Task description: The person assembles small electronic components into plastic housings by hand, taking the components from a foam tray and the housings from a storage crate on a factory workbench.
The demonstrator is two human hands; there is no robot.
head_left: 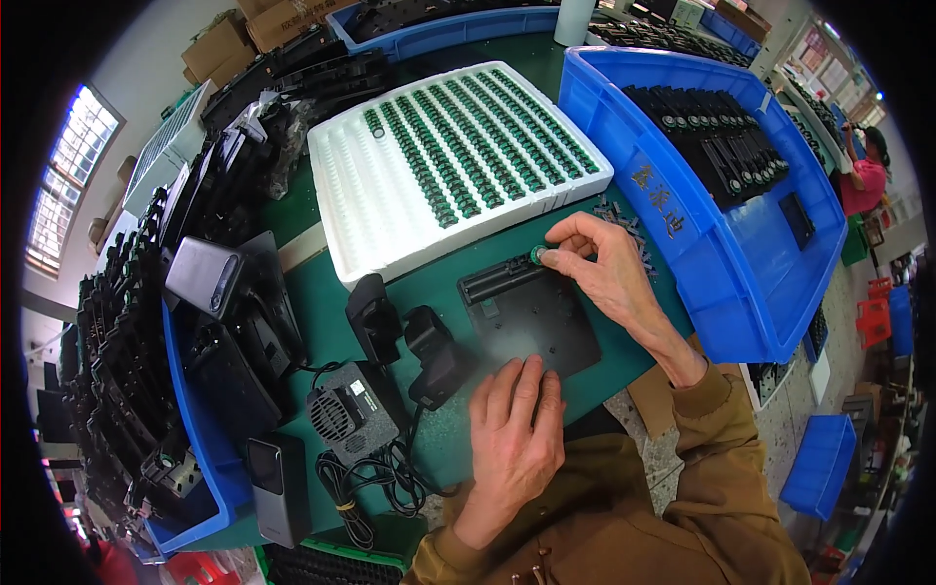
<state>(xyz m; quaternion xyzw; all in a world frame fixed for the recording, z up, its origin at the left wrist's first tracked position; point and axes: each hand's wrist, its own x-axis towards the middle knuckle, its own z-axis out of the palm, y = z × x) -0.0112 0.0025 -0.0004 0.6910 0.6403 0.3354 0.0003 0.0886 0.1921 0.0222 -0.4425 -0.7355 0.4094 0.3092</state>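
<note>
A flat black plate (pixel 534 327) with a raised cylindrical bar along its far edge lies on the green work surface in front of me. My right hand (pixel 606 268) pinches a small round green part (pixel 537 254) between thumb and fingertips, at the right end of that bar. Whether the part is seated in the bar or only touching it, I cannot tell. My left hand (pixel 514 419) lies flat at the plate's near edge, fingers stretched out, fingertips against the plate. Beyond both hands stands a white foam tray (pixel 439 244) with rows of small green circuit boards; its left rows hold almost none.
At right, a blue bin (pixel 673 224) holds several black panels. Small grey pieces (pixel 634 229) lie beside it. Black moulded parts (pixel 434 356), a fan-vented box (pixel 353 414) with coiled cable and a dark grey block (pixel 278 487) stand left. Another person (pixel 864 175) is far right.
</note>
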